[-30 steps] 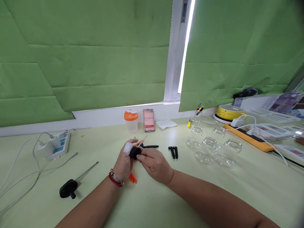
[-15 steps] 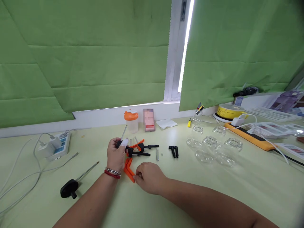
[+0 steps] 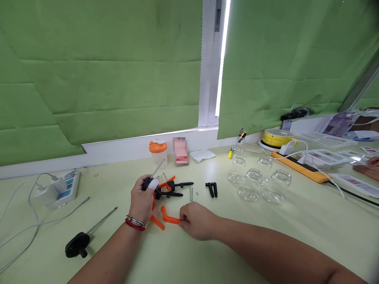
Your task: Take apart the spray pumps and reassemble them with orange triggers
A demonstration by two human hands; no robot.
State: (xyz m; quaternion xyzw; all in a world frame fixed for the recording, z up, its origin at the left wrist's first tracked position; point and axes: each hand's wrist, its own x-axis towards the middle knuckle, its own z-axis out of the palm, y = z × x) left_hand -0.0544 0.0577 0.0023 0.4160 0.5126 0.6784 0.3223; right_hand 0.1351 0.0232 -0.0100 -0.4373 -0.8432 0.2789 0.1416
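My left hand (image 3: 141, 201) is closed around a black-bodied piece with a metal rod (image 3: 158, 168) that points up and to the right. In my right hand (image 3: 199, 221), the fingertips pinch one end of a bent orange plastic piece (image 3: 170, 219) just above the table. A second orange piece (image 3: 157, 222) lies beside my left wrist, partly hidden by it. Just beyond my left hand lie black-and-orange parts with black rods (image 3: 177, 184). Two metal pins (image 3: 191, 194), a small nut (image 3: 197, 193) and two black L-shaped parts (image 3: 211, 189) lie farther right.
A black piece with a metal rod (image 3: 77, 245) lies left, near white cables and a power strip (image 3: 68, 191). Behind stand an orange-lidded cup (image 3: 158, 147) and a pink box (image 3: 181, 152). Clear glass jars (image 3: 254, 177) and an orange power strip (image 3: 299, 167) occupy the right. Another person's hand (image 3: 373, 161) shows at the right edge.
My right hand has moved right, drawing one orange piece away from the other and turning it. The left hand keeps its hold on the black piece. The view has shifted slightly right.
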